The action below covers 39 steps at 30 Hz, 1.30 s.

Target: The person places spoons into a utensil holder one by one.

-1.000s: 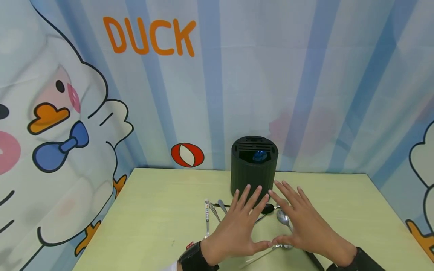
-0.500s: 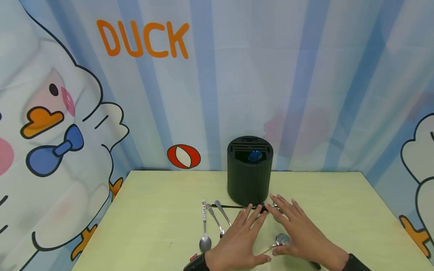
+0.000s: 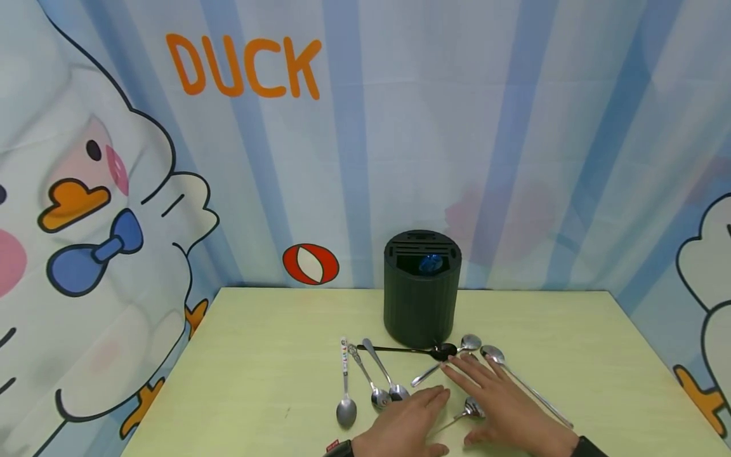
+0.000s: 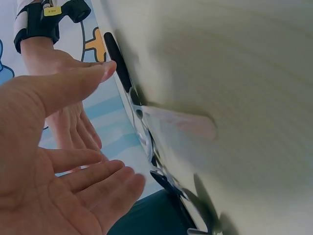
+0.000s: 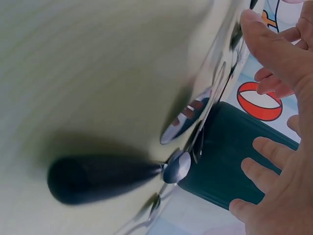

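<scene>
In the head view both hands are held over several spoons and a fork, gripping nothing. My left hand (image 3: 402,424) has its fingers extended beside the fork (image 3: 473,407), with a spoon (image 3: 398,392) just beyond its fingertips. My right hand (image 3: 505,406) is spread on the fork's other side, its fingertips close to a long-handled spoon (image 3: 493,354). A black spoon (image 3: 445,351) lies crosswise near another silver spoon (image 3: 470,343). To the left are a spoon with a patterned handle (image 3: 346,411) and an ornate spoon (image 3: 379,398). The right wrist view also shows a black handle (image 5: 98,178).
A dark green utensil holder (image 3: 421,304) stands behind the cutlery, with something shiny and blue (image 3: 431,263) in its opening. The pale yellow table (image 3: 274,355) reaches back to a striped duck-print curtain (image 3: 411,127).
Both hands have lowered toward the near edge of the head view, uncovering more of the spoons and the fork. The head view shifted slightly; cutlery and holder stay in place.
</scene>
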Each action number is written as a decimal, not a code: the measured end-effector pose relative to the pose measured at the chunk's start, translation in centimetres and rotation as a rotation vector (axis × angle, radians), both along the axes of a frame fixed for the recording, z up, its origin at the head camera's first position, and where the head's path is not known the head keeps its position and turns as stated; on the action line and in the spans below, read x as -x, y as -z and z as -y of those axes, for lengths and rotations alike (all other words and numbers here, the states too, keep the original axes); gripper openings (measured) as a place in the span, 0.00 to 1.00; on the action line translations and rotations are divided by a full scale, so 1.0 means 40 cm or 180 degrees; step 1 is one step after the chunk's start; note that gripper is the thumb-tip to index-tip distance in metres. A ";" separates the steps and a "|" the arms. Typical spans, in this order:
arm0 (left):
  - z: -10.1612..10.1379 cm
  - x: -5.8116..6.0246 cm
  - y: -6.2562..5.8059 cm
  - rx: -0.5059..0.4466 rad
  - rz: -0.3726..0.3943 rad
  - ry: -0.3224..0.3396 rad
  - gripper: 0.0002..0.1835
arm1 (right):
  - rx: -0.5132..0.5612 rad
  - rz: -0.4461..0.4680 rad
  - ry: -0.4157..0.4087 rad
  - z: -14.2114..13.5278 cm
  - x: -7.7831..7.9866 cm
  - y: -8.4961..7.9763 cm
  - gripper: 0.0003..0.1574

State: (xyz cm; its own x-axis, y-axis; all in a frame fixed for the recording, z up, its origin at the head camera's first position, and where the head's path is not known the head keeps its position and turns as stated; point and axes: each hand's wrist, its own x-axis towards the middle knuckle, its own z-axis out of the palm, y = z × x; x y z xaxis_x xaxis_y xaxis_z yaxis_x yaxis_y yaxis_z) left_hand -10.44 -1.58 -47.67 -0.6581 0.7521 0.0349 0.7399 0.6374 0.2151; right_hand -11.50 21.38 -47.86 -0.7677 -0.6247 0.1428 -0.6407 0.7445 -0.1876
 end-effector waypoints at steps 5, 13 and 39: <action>-0.008 0.003 0.010 0.0130 0.0236 -0.0022 0.35 | -0.0017 0.0152 -0.0049 0.006 0.000 0.015 0.70; -0.013 0.008 0.034 0.0205 0.0102 -0.0046 0.24 | 0.0087 0.0063 -0.0412 0.013 0.001 0.031 0.47; -0.017 0.005 0.050 -0.0038 0.0109 -0.0016 0.13 | 0.0311 -0.0271 -0.0722 0.022 0.021 0.054 0.13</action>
